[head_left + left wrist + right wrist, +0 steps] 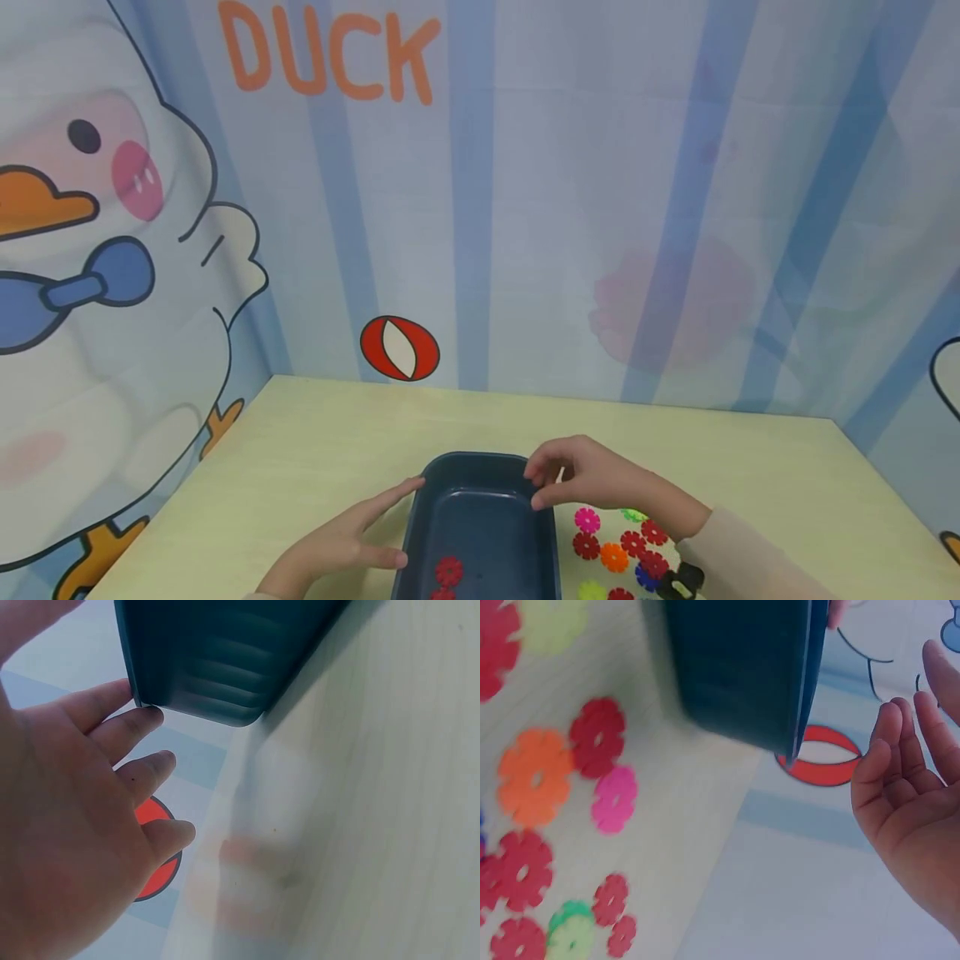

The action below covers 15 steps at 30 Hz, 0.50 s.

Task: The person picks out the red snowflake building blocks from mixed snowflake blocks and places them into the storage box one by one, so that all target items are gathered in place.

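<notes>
A dark blue rectangular tray (495, 527) lies on the table, and red flower-shaped plastic discs (449, 572) are inside it near the front. My left hand (337, 540) is at the tray's left side, its fingers extended and touching the rim; the left wrist view shows fingertips against the tray's edge. Above the far right corner of the tray is my right hand (588, 477), fingers loosely bent with nothing between them. In the right wrist view the right hand (915, 787) is apart from the tray (739, 667).
Right of the tray lie several loose flower discs, among them a pink one (587, 521), an orange one (613, 557) and a dark red one (586, 546). A black object (681, 581) is at the right wrist. A printed duck curtain (540, 208) stands behind the table (337, 433).
</notes>
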Available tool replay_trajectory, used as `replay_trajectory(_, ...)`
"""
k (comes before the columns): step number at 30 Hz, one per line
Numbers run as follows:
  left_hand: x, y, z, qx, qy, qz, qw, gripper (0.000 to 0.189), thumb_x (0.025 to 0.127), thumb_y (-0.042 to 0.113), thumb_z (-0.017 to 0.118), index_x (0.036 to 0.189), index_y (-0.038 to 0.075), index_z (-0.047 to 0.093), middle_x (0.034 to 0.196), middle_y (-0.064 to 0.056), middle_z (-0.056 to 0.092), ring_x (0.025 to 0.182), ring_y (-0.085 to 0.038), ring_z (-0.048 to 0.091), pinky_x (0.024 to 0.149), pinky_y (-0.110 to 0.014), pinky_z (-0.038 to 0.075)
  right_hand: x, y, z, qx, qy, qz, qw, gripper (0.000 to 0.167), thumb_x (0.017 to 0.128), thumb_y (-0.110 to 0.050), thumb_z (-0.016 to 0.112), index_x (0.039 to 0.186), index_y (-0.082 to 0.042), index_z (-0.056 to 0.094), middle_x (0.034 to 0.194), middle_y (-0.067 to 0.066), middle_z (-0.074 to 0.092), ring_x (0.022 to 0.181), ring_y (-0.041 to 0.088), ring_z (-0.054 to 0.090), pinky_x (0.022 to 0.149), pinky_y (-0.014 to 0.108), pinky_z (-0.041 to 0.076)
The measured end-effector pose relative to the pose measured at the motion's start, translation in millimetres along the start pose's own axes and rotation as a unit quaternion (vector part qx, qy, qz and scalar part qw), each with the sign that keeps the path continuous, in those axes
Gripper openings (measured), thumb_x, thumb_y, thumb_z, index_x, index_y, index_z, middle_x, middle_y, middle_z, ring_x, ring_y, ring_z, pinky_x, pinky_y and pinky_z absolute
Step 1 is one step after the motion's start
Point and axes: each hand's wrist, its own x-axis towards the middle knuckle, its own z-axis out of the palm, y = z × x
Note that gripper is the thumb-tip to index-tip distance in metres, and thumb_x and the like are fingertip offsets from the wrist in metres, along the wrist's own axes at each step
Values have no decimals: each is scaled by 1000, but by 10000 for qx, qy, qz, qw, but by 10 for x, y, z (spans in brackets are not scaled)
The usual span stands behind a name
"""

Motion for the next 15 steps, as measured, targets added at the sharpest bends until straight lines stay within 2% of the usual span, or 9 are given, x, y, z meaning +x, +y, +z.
replay_trajectory(4,-7,-3,-3,-41,-2,2,10000,76,89,31,69,153,18,29,157,-13,28,135,5,24,107,-70,20,-124,108,-77,-29,165,85,9998,27,88,-17,71,106,2,64,94,11,65,81,13,59,72,26,54)
replay_trajectory(6,-7,-3,-5,-51,-7,11,10000,77,89,31,69,153,18,29,157,-12,27,132,11,23,107,-70,19,-173,171,-100,-6,215,211,9995,27,87,-18,72,105,1,64,91,7,64,80,14,59,72,26,54)
replay_trajectory(8,-6,0,-5,-48,-15,15,10000,77,89,31,69,153,17,28,157,-13,27,137,1,23,107,-70,19,-218,239,-115,-8,260,364,9990,28,86,-20,73,104,-1,65,89,4,62,80,16,59,71,25,53)
replay_trajectory(12,-4,8,2,-47,-11,-56,10000,78,89,33,69,153,15,28,157,-15,27,143,-34,21,106,-71,20,-288,394,-108,115,285,690,9971,34,84,-24,76,104,1,64,88,5,61,81,19,58,70,25,53)
replay_trajectory(15,0,7,8,-73,4,-172,9998,79,87,36,69,153,15,29,156,-16,27,142,-43,20,104,-73,20,-322,492,-73,149,300,866,9957,33,83,-19,76,104,3,64,89,8,62,81,20,57,68,25,52)
